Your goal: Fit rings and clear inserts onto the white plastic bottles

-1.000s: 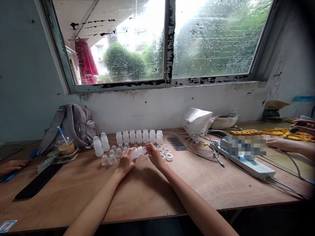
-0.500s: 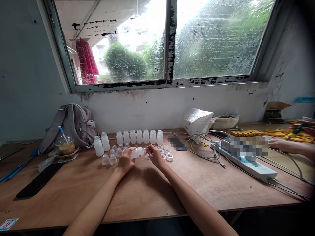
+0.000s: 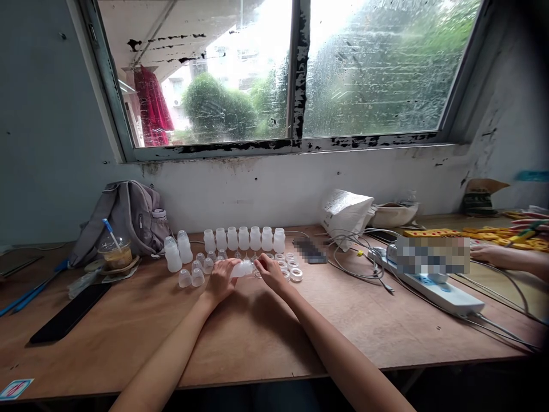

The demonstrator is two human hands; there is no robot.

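Observation:
My left hand [image 3: 221, 279] is wrapped around a frosted white baby bottle [image 3: 241, 269], which lies tilted sideways with its mouth toward the right. At that mouth my right hand [image 3: 271, 271] has its fingers pinched together; what sits between them is too small to tell. Behind my hands stands a row of frosted bottles [image 3: 232, 238]. To the left of my left hand are several translucent domed caps [image 3: 197, 277], and two more bottles [image 3: 173, 255] stand farther left. White rings [image 3: 295, 274] lie just right of my right hand.
A power strip [image 3: 441, 292] with tangled cables [image 3: 364, 269] lies to the right, near another person's hand [image 3: 489, 252]. On the left are a drink cup [image 3: 115, 252], a black flat strip [image 3: 71, 315] and a grey backpack [image 3: 124, 220]. A white bag [image 3: 345, 212] stands against the wall.
My right fingers have shifted slightly at the bottle's mouth, while my left hand keeps its grip. The other person's hand on the right has moved a little.

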